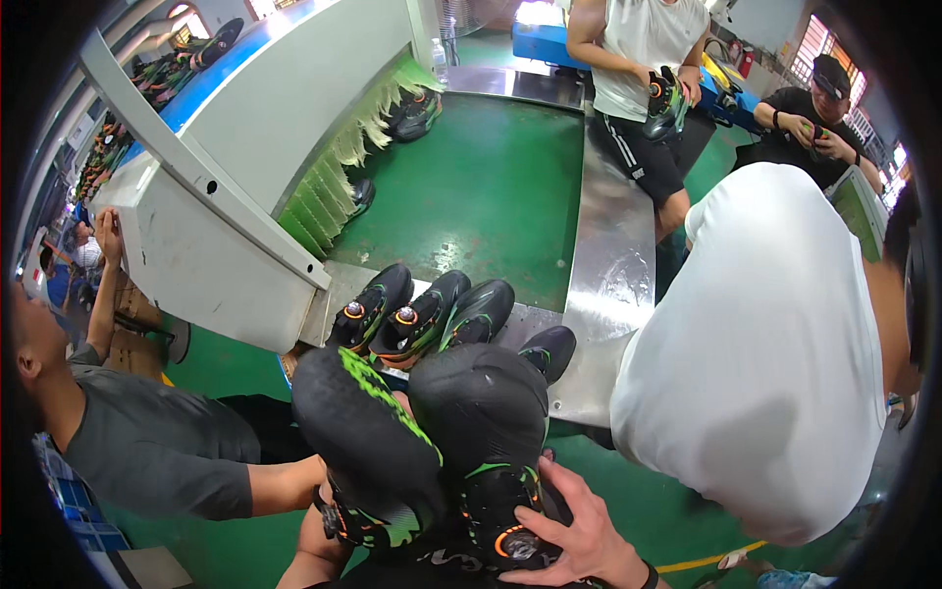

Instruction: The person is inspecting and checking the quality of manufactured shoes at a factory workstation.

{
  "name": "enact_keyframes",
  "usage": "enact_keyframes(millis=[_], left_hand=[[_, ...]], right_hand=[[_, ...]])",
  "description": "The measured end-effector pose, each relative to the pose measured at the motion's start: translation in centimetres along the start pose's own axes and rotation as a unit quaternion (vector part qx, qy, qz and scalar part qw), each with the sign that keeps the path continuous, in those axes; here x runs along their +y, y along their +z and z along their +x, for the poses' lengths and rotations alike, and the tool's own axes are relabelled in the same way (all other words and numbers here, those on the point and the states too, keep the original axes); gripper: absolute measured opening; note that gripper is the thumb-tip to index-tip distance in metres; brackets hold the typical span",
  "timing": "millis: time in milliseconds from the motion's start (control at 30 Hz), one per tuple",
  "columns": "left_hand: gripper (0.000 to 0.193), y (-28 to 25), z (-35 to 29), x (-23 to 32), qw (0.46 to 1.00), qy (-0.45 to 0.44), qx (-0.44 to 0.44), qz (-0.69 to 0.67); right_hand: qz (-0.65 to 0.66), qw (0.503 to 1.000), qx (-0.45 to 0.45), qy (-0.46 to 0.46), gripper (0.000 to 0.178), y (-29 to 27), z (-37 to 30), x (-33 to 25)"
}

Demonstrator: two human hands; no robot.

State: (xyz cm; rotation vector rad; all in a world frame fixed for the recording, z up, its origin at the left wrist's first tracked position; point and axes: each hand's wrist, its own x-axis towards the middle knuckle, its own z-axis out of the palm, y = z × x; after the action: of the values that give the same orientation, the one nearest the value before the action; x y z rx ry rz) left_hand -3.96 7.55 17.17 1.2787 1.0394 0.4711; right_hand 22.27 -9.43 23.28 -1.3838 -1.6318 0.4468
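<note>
Two black sneakers with green trim are held up close in front of me. My right hand [581, 530] grips the right sneaker [479, 404] at its collar, thumb and fingers around an orange-ringed dial. The left sneaker [358, 432] is tilted, with a bright green pattern along its edge. My left hand [401, 401] is mostly hidden behind it; a bit of finger shows between the two shoes, closed against the left one. Beyond them, several more black sneakers [422, 316] stand on the near metal edge of a green conveyor belt [471, 196].
A grey machine housing [294, 108] with a yellow-green fringe curtain [343, 162] spans the belt at left, with shoes beside the fringe. A steel ledge [613, 265] frames the belt. Co-workers stand left and right; a white-shirted back [756, 344] is close on my right. Two people beyond hold shoes.
</note>
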Motion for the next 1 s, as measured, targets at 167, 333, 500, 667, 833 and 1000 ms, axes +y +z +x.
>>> enact_keyframes(millis=[167, 333, 500, 667, 833, 1000], left_hand=[[0.058, -1.7, -2.4, -0.4, 0.999, -0.019, 0.014, 0.039], [0.054, -2.0, -4.6, -1.0, 0.995, -0.028, 0.025, 0.095], [0.05, -2.0, -6.7, -1.6, 0.99, -0.033, 0.023, 0.137], [0.046, -2.2, -7.3, -1.9, 0.981, -0.034, 0.019, 0.189], [0.044, -2.3, -8.4, -1.2, 0.969, -0.091, 0.071, 0.22], [0.05, -2.3, -9.4, -1.5, 0.987, -0.121, 0.079, 0.07]], right_hand=[[0.036, 0.998, -0.032, -0.038, 0.071, 0.9, 0.9, -0.2], [0.011, 0.997, 0.042, 0.063, 0.108, 4.9, 1.4, -0.2], [0.203, 0.974, -0.01, 0.098, 0.105, 3.9, 0.3, 0.8], [0.171, 0.954, 0.167, 0.183, 0.048, -0.9, 2.7, 4.5], [0.498, 0.824, -0.172, 0.207, 0.048, 0.2, 6.0, 6.5], [0.359, 0.88, -0.237, 0.201, 0.052, 0.6, 6.9, 6.4]])
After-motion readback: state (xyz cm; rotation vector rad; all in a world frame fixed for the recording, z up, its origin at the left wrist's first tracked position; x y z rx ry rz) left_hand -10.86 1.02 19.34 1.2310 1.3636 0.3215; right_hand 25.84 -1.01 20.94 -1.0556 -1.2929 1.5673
